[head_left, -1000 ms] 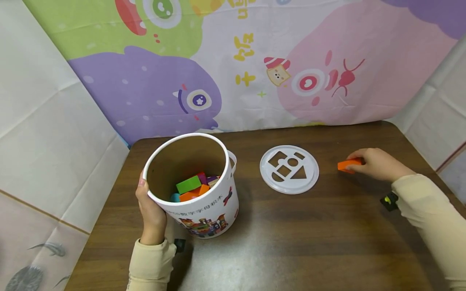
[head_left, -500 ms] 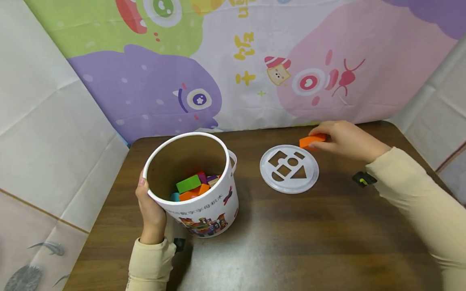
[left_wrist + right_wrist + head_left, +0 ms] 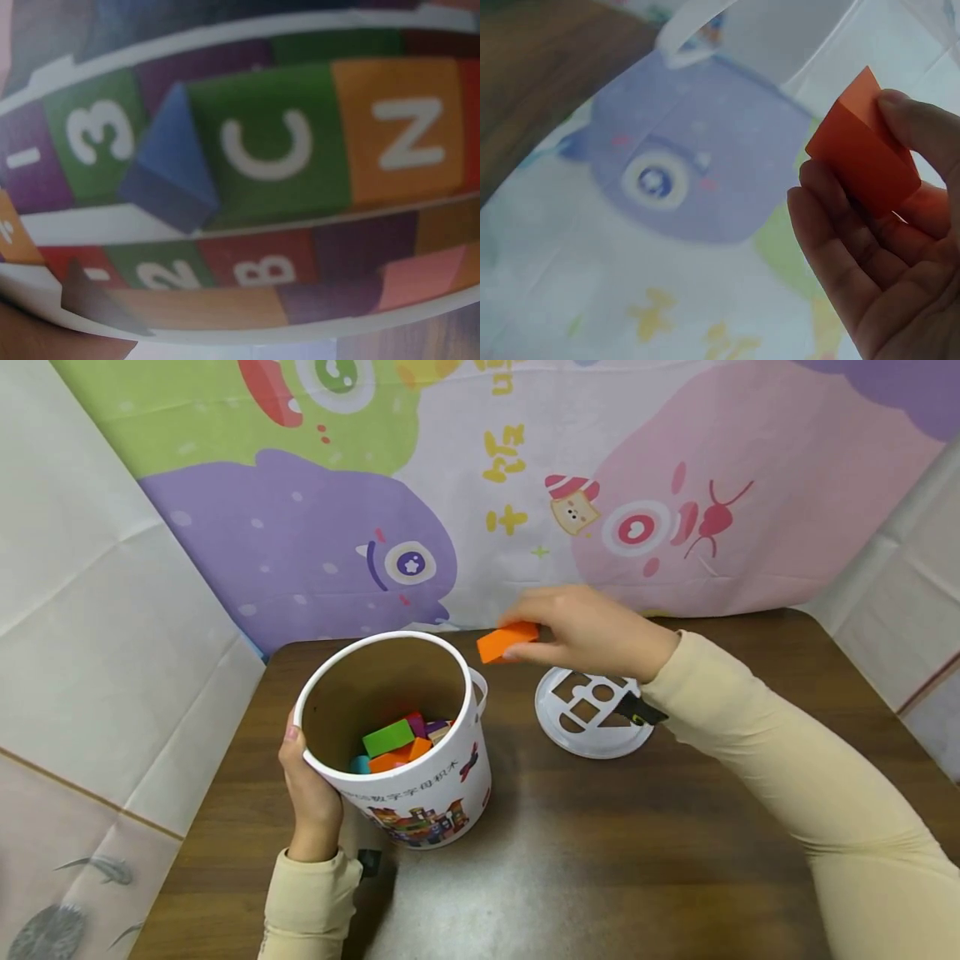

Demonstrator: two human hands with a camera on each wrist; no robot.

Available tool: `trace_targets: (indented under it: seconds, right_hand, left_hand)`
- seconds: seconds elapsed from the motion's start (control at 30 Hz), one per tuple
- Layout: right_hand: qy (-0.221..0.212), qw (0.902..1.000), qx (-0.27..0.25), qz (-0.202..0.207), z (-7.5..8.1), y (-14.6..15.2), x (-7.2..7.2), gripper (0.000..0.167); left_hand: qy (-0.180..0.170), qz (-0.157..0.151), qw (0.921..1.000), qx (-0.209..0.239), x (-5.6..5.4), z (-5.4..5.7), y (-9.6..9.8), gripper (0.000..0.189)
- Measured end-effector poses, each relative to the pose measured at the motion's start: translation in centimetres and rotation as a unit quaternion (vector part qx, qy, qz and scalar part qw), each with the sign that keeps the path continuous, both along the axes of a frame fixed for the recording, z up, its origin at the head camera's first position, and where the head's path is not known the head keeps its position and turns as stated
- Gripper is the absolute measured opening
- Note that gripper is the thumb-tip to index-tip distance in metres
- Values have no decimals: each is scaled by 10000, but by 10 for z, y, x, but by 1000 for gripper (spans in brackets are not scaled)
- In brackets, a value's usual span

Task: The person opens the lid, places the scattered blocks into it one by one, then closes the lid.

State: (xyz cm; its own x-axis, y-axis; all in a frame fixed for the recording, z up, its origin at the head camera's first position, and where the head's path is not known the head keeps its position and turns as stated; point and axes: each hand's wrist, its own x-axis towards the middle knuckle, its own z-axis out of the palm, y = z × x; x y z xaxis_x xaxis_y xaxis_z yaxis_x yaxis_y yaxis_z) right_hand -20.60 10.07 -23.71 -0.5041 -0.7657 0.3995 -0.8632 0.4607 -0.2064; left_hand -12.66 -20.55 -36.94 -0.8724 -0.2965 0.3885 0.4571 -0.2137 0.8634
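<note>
A white bucket [image 3: 480,777] with printed block pictures stands on the left of the table, leaning slightly. My left hand [image 3: 311,802] holds its left side, one digit reaching up to the rim; the other fingers are hidden. Printed letters and numbers on the bucket wall [image 3: 270,142] fill the left wrist view. My right hand [image 3: 585,631] pinches an orange block [image 3: 495,645] between thumb and fingers, in the air just right of the rim. The right wrist view shows this block as a wedge-like orange piece [image 3: 866,154] at the fingertips.
Inside the bucket lie a green block [image 3: 387,739] and several other coloured blocks. A white lid [image 3: 573,743] with shaped cutouts lies flat on the wooden table [image 3: 600,852], partly under the right forearm. A cartoon cloth [image 3: 315,543] hangs behind the table.
My right hand has carried the orange block leftward from the table's right side, past the lid, to beside the bucket. My left hand and the bucket have stayed in place.
</note>
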Motion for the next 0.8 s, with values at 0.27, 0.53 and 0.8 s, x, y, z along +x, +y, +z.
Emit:
trace_targets:
  seconds: [0.27,0.53,0.8]
  right_hand:
    - [-11,9974,49,718,5,-66,9,33]
    - [-605,9879,1177,814,-9,-117,6,33]
    - [-1220,9659,2113,864,-25,-146,0,34]
  left_hand:
    - [67,35,10000,29,7,9,3,54]
    - [-26,125,9999,-115,9,10,5,54]
    - [-78,164,9996,-211,8,9,4,54]
